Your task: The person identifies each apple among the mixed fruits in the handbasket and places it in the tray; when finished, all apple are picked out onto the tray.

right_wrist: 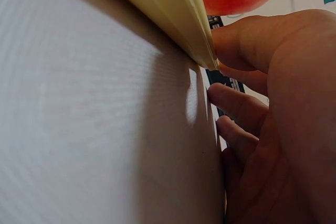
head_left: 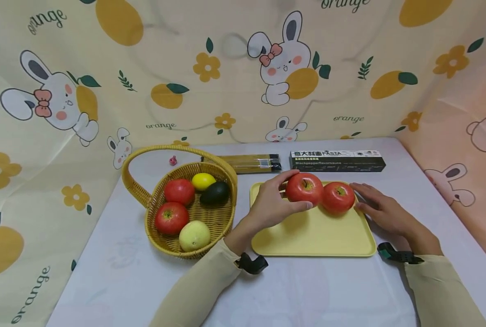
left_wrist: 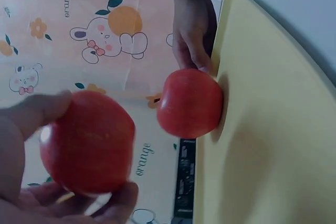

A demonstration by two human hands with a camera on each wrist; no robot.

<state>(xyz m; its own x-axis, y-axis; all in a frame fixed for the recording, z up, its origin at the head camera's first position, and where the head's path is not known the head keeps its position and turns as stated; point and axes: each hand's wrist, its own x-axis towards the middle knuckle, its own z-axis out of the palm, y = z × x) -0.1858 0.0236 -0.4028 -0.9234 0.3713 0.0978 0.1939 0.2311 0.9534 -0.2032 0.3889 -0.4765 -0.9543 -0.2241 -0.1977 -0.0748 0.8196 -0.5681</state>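
Note:
My left hand (head_left: 270, 204) holds a red apple (head_left: 304, 189) over the yellow tray (head_left: 312, 236), thumb on one side and fingers round the other. In the left wrist view that apple (left_wrist: 88, 142) is apart from the tray surface. A second red apple (head_left: 338, 198) rests at the tray's back right. Beside it, my right hand (head_left: 386, 213) lies at the tray's right edge with loosely extended fingers. The right wrist view has the thumb (right_wrist: 244, 40) against the tray rim (right_wrist: 202, 35); whether it also touches the second apple, I cannot tell.
Left of the tray stands a wicker basket (head_left: 149, 227) with a tall handle, holding two red fruits, a lemon (head_left: 203, 181), a dark green avocado (head_left: 215, 194) and a pale round fruit (head_left: 194, 236). Behind are a spaghetti pack (head_left: 247, 164), a pasta box (head_left: 337, 161) and a tiny pink object (head_left: 172, 160).

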